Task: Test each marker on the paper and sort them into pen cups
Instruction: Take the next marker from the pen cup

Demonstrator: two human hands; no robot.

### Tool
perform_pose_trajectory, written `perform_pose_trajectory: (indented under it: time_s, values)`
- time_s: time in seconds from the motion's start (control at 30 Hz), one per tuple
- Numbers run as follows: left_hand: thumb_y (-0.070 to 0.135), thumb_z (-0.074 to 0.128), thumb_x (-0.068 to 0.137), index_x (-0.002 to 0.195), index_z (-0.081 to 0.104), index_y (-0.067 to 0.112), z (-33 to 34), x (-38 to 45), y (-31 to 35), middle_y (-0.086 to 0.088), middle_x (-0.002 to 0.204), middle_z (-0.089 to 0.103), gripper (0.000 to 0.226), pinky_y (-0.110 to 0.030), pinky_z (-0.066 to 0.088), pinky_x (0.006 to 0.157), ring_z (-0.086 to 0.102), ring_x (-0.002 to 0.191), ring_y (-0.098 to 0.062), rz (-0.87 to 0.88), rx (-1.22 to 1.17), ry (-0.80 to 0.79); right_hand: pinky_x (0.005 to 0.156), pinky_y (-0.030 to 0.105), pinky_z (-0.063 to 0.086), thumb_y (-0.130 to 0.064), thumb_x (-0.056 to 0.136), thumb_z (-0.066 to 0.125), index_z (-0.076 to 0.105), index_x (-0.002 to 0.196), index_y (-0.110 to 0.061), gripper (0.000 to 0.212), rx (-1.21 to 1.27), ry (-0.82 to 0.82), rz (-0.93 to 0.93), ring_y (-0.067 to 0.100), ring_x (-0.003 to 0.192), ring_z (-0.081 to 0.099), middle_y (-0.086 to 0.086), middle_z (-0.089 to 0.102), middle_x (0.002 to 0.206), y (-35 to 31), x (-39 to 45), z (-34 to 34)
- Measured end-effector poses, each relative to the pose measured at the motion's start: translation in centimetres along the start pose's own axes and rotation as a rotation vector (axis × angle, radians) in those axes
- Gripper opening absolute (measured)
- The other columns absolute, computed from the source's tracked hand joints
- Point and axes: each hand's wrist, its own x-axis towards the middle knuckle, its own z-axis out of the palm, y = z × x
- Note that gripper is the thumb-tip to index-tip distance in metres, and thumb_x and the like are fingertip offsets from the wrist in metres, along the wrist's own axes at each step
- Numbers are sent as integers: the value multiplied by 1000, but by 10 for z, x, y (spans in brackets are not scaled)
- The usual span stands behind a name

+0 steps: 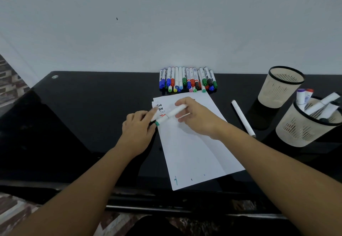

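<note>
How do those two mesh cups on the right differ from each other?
The far cup looks empty inside, while the near cup holds several markers, some with purple and red caps. The far cup stands closer to the wall; the near cup stands closer to the person and partly overlaps it in view. Both are beige mesh cups with a black rim, upright on the black table.

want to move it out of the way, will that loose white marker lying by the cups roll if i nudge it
Probably. The white marker looks like a smooth round tube lying flat on the glossy black table, so a sideways nudge would likely roll it. It should be light and stiff to lift.
</note>
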Motion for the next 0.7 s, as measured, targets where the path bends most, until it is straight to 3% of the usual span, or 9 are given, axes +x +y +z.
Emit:
perform_pose_trajectory:
  time_s: [0.1, 0.2, 0.3, 0.37, 0.47, 0.53, 0.7]
  values:
    - [38, 44, 106, 152, 38, 47, 4, -5, -7, 4, 144, 46, 47, -48, 34, 107, 33, 128, -25, 78, 47, 38, 81, 37, 56, -13, 101, 60, 51, 110, -30, 22, -63, 120, -58, 23, 96, 68, 2, 65, 103, 5, -3, 11]
    - [37, 45, 105, 147, 46, 46, 7, -3, -6, 1, 143, 48, 43, -51, 35, 105, 35, 127, -28, 85, 56, 78, 76, 31, 55, -23, 108, 51, 50, 110, -28, 6, 104, 239, -108, 13, 75, 69, 1, 64, 90, 7, -2, 25]
    - [38, 44, 106, 149, 45, 44, 9, -3, -6, 3, 141, 49, 44, -49, 36, 105, 36, 127, -26, 82, 45, 95, 69, 23, 50, -49, 107, 47, 60, 125, -32, 28, 234, 301, -112, 6, 67, 57, -7, 59, 74, 7, -3, 43]
    - [40, 43, 106, 152, 42, 42, 9, -1, -5, 5, 141, 50, 46, -46, 35, 105, 34, 127, -23, 67, 21, 94, 67, 22, 48, -58, 103, 50, 68, 118, -31, 36, 259, 376, -90, 7, 67, 52, -9, 55, 69, 6, -2, 51]
    - [42, 44, 106, 155, 37, 38, 9, 0, -4, 7, 140, 50, 49, -43, 34, 105, 33, 127, -20, 43, 3, 103, 83, 33, 58, -49, 103, 55, 69, 100, -35, 20, 199, 436, -93, 13, 82, 68, -4, 70, 82, 9, 2, 56]
    - [39, 44, 107, 156, 34, 37, 7, -1, -4, 9, 140, 51, 50, -40, 34, 105, 34, 127, -19, 35, -9, 103, 90, 34, 59, -41, 103, 58, 67, 101, -38, 10, 168, 427, -90, 11, 90, 71, -6, 74, 91, 16, 3, 60]
    - [16, 46, 105, 153, 42, 38, 6, -3, -4, 6, 132, 58, 53, -35, 37, 92, 42, 118, -20, 148, -62, 89, 86, 18, 56, -33, 99, 68, 68, 109, -31, 11, 166, 430, -103, -1, 97, 68, -16, 72, 101, 25, 2, 57]
